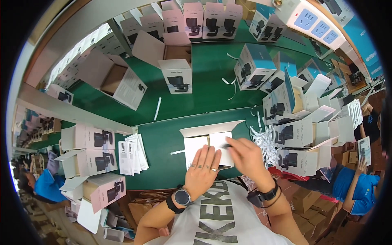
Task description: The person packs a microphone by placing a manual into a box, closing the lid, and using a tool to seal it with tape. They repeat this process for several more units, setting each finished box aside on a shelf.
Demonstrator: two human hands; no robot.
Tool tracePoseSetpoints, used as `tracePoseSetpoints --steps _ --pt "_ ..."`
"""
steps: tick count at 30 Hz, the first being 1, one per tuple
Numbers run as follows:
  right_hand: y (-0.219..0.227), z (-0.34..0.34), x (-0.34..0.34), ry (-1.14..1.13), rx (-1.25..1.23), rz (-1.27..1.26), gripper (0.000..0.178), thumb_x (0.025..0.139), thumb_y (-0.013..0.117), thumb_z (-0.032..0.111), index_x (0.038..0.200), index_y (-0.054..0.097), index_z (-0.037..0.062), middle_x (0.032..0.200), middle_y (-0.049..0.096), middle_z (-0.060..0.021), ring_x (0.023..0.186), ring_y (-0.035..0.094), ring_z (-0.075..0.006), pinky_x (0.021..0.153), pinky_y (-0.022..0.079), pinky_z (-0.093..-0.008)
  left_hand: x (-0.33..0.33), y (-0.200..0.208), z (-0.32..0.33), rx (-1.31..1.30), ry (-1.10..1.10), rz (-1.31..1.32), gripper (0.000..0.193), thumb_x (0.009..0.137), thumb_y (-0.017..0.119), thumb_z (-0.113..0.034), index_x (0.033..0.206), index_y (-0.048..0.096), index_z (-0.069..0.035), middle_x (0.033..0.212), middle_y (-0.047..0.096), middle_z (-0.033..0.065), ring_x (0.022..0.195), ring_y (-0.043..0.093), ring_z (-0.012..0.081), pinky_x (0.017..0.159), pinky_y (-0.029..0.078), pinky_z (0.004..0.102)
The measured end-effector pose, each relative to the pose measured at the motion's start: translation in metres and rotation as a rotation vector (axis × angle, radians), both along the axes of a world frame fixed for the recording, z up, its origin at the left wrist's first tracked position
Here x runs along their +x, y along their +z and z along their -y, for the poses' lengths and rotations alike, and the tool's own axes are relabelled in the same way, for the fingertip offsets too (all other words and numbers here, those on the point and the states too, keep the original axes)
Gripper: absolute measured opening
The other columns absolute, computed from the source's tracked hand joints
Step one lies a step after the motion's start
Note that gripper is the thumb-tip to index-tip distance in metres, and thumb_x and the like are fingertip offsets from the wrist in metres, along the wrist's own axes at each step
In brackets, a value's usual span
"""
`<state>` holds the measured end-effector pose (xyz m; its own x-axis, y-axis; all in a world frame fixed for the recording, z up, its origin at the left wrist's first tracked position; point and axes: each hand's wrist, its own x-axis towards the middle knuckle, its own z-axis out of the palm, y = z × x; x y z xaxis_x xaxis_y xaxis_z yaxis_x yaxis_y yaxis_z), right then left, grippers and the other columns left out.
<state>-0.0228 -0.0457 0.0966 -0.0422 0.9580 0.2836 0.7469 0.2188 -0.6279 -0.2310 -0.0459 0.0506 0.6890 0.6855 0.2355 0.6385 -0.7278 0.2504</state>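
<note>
A white carton (191, 156) lies on the green bench in front of me with its far flap (210, 128) raised. White panels fill its top, with a narrow gap between them. My left hand (203, 168) rests flat across the near part of the carton, fingers stretched out. Over the carton's right side, my right hand (246, 157) is closed, thumb and fingers together around a small dark object (226, 145). Its kind is mostly hidden by the fingers. A wristwatch is on each wrist.
White leaflets (132, 155) lie left of the carton; shredded paper strips (264, 143) are heaped to its right. Opened printed boxes (96, 139) stand at left, more boxes (292, 134) at right. A power strip (312, 24) hangs overhead. Two people in blue are at the sides.
</note>
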Motion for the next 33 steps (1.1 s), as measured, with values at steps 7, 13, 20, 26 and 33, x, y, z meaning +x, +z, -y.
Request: tracePoseSetpoints --steps 7,13,20,26,33 --pt "-0.022 -0.059 -0.066 0.122 0.213 0.116 0.013 0.083 0.079 0.011 0.095 0.074 0.0108 0.086 0.071 -0.0053 0.075 0.07 -0.0287 0.067 0.056 -0.0397 -0.004 -0.006 0.014 -0.025 -0.025 -0.093 0.055 0.092 0.062 -0.023 0.142 0.057 0.001 0.147 0.053 0.024 0.144 0.045 0.0418 0.127 0.027 0.0513" --pt "-0.031 -0.064 -0.069 0.343 0.287 0.089 0.015 0.08 0.079 0.012 0.093 0.073 0.0115 0.086 0.07 -0.0037 0.075 0.07 -0.0277 0.064 0.055 -0.0386 -0.009 0.0 0.013 -0.052 -0.052 -0.085 0.052 0.095 0.056 -0.02 0.142 0.057 0.002 0.148 0.054 0.0237 0.143 0.047 0.0404 0.125 0.03 0.0501" --pt "-0.006 -0.054 -0.075 0.289 0.033 0.01 0.022 0.077 0.08 0.016 0.096 0.071 0.0098 0.087 0.068 -0.0062 0.076 0.069 -0.0298 0.067 0.056 -0.0401 -0.006 -0.002 0.014 -0.293 -0.086 -0.183 0.054 0.094 0.056 -0.017 0.144 0.055 0.002 0.149 0.054 0.0239 0.139 0.052 0.0384 0.119 0.038 0.0481" --pt "0.026 -0.011 0.046 0.046 -0.155 0.011 0.028 0.08 0.078 0.007 0.107 0.073 0.005 0.09 0.071 -0.0127 0.079 0.07 -0.03 0.071 0.056 -0.037 -0.009 0.003 -0.004 -0.043 -0.063 0.018 0.059 0.092 0.06 -0.015 0.148 0.052 0.001 0.155 0.049 0.025 0.143 0.048 0.0398 0.122 0.036 0.048" --pt "0.033 -0.018 0.055 -0.148 -0.305 -0.806 0.05 0.098 0.069 0.019 0.145 0.059 0.0056 0.091 0.073 -0.0067 0.068 0.056 -0.0085 0.063 0.044 -0.024 -0.01 0.012 -0.014 -0.024 -0.145 -0.055 0.075 0.085 0.076 -0.022 0.152 0.049 0.001 0.161 0.043 0.0256 0.151 0.038 0.043 0.124 0.032 0.051"
